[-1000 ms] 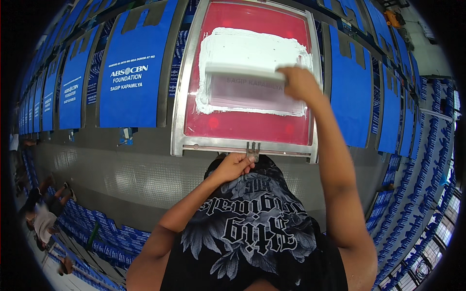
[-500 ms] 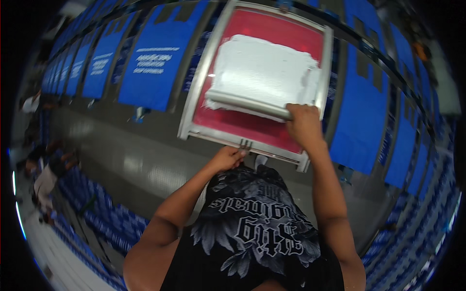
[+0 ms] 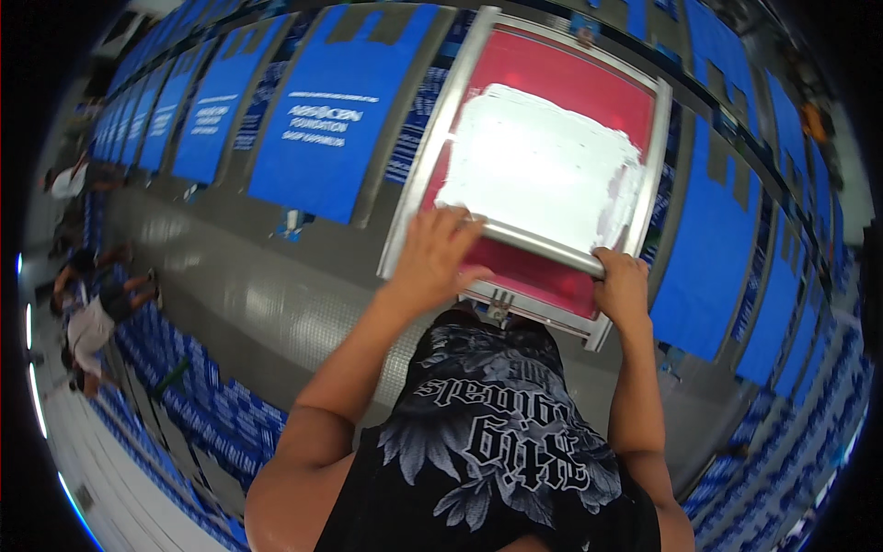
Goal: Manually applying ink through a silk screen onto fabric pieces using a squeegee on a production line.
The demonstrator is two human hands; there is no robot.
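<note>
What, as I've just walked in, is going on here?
A person grips the right end of a bar with the right hand; the left hand is at its left end. The bar is across a red panel in a metal frame, near the lower edge of a white layer. Blue sheets flank the frame.

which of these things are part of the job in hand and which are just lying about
In the job:
bar, right hand gripping one end, left hand at the other
white paint
red screen in its metal frame
blue sheets alongside, probably

Apparently just lying about:
blue printed pieces, lower left
orange thing, upper right, too blurred to name
</note>
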